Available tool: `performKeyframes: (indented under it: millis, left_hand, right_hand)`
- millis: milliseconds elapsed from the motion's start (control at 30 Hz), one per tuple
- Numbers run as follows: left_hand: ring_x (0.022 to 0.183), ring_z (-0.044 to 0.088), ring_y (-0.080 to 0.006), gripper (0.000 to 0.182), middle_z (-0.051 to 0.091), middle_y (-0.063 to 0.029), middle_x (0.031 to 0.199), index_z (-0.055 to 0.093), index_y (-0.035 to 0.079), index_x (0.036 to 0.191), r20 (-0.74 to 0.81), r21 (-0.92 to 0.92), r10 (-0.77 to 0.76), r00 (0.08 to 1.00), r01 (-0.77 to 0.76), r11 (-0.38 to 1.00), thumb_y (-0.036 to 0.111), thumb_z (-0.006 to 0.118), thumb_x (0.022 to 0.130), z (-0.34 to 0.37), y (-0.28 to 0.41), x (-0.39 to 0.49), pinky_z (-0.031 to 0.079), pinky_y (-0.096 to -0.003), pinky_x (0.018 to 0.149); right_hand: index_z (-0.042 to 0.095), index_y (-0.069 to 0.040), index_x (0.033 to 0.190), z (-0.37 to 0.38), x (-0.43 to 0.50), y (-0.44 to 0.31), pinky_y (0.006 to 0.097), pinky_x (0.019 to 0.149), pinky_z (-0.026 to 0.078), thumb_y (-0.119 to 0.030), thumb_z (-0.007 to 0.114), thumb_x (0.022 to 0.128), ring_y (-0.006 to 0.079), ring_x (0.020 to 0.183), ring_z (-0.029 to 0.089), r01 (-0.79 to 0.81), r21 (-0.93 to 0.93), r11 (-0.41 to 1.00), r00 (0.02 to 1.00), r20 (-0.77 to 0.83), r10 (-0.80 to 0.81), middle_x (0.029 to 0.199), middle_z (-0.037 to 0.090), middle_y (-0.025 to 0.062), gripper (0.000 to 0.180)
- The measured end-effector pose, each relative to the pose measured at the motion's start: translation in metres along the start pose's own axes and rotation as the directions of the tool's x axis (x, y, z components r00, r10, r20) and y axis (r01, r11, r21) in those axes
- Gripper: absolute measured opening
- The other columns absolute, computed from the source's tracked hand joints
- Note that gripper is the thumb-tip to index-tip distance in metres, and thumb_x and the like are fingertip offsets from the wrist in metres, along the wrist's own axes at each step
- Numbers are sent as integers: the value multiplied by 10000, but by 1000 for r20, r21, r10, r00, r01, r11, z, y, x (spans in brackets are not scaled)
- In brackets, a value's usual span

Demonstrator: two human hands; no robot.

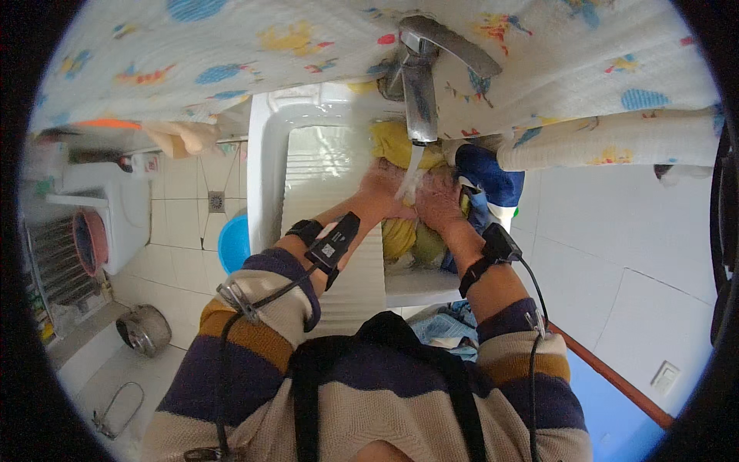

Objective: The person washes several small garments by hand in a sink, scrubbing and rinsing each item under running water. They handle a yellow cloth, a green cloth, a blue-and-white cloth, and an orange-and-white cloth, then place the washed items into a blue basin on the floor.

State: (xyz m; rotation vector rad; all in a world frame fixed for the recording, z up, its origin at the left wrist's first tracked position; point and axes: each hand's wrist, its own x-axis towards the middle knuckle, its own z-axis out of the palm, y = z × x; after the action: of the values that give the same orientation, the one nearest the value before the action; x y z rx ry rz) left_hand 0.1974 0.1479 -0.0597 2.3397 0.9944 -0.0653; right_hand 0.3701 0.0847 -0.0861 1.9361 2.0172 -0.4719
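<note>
Water point(413, 167) runs from a chrome faucet point(420, 104) onto my hands, which are close together over a white laundry sink point(262, 190). My left hand point(382, 180) lies against wet yellow cloth point(407, 143), its fingers partly hidden. Beside it my right hand point(440, 199) is bent down over the same cloth, fingertips out of sight. More yellow fabric shows below my hands. I cannot tell how firmly either hand grips it. Left of the cloth is a ribbed white washboard point(340, 283), wet at its far end. A blue and white cloth point(491, 176) hangs over the sink's right side.
A patterned curtain-like cloth point(277, 52) drapes behind the faucet. A blue basin point(233, 245) stands on the tiled floor at left, near a floor drain point(216, 201). Further left is a metal pot point(144, 330). Cables point(528, 346) run along both my arms.
</note>
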Motion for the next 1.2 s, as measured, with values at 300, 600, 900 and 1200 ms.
performKeyframes:
  millis: [300, 600, 900, 1200]
  left_hand:
    - [1161, 594, -351, 811, 616, -217, 1278, 548, -2, 1298, 170, -246, -92, 981, 133, 960, 548, 755, 740, 20, -30, 37, 442, -466, 999]
    - [1052, 595, -134, 440, 668, -50, 1117, 633, 47, 1219, 24, -961, -163, 986, 67, 267, 380, 636, 932, -59, -21, -10, 456, -280, 932]
    - [987, 622, -189, 530, 676, -78, 1097, 563, 88, 1334, -5, -751, -177, 984, 113, 650, 411, 665, 925, -67, -38, -28, 493, -269, 853]
    - [1423, 340, -358, 631, 390, -143, 1531, 484, 164, 1453, -72, -13, -278, 958, 278, 961, 526, 546, 940, -17, -59, -31, 264, -533, 1161]
  right_hand:
    - [569, -32, 1321, 2, 53, 13, 509, 1083, 329, -544, 695, 766, 419, 1284, 443, 89, 252, 964, 976, -215, -34, 1387, 489, 250, 765]
    - [662, -30, 1079, -95, -54, 0, 271, 888, 465, -171, 604, 973, 119, 975, 606, 115, 987, -114, 984, -97, 152, 1049, 673, 28, 186]
    - [630, -45, 1112, -106, -44, 6, 328, 823, 517, -156, 635, 946, 217, 926, 651, 242, 947, 213, 850, -313, 424, 1021, 679, 66, 200]
    - [527, -49, 1356, -9, 4, -28, 649, 1106, 290, -213, 610, 874, 445, 1437, 259, 255, 96, 962, 903, -378, -201, 1541, 335, 209, 515]
